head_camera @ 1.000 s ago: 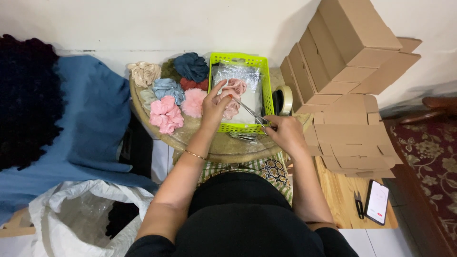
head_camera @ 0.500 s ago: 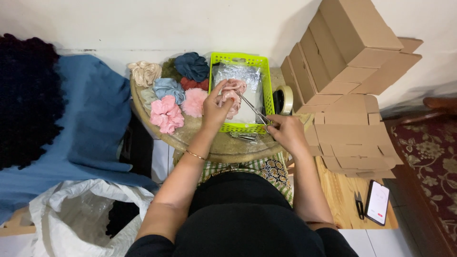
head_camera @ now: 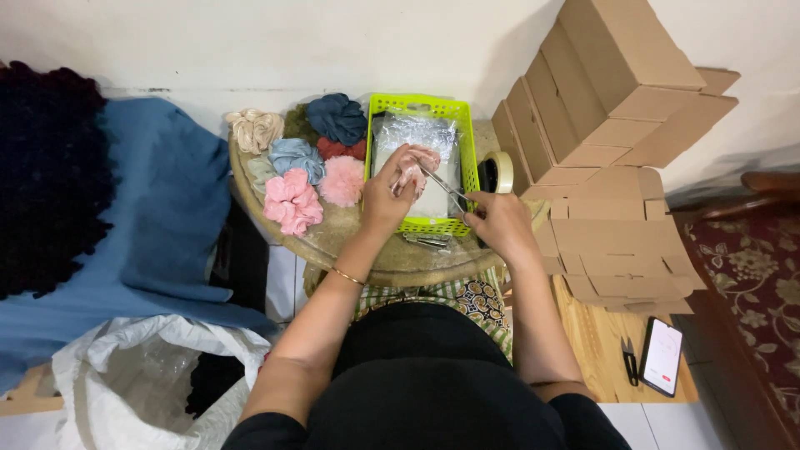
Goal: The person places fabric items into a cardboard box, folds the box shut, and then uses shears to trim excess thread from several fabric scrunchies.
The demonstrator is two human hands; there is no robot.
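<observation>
Round wooden surface (head_camera: 375, 258): left hand (head_camera: 385, 196) pinches pink scrunchie (head_camera: 414, 167) — right hand (head_camera: 498, 223) grips scissors (head_camera: 446, 187); snip close, fabric kept taut.

Stacked brown cardboard boxes (head_camera: 617, 108) fill the upper right of the frame. A roll of tape (head_camera: 498, 173) lies just left of them. A phone (head_camera: 662, 357) rests at lower right, a white plastic sack (head_camera: 133, 375) at lower left, blue cloth (head_camera: 158, 208) at left.
</observation>
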